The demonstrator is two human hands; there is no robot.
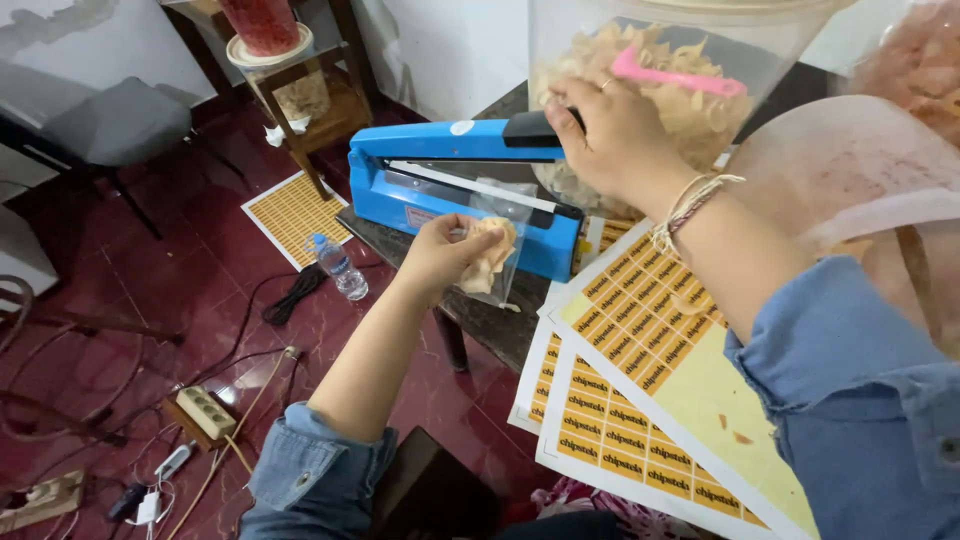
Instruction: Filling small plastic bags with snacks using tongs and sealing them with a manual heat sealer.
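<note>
Head view: left hand (437,255) was closed in a pinch on a small clear bag (492,252) of pale chips, holding its open end between the jaws of the blue sealer (455,180); the bag hung just in front of the sealer's base, at the table's (490,325) near edge. Right hand (612,130) was curled over the black handle (535,128) at the end of the sealer's raised arm, fingers wrapped around it, thread bracelets on the wrist. Behind that hand stood a big clear tub (690,60) full of chips with a pink scoop (675,75) lying on top. Sheets of orange stickers (640,350) lay overlapped on the table just beside the sealer, under the right forearm. A second sticker sheet (290,212), a water bottle (338,265), a black cable (295,293) and a power strip (205,412) were on the red floor, well apart from the hands. Grey chair (115,125) sat far left.
</note>
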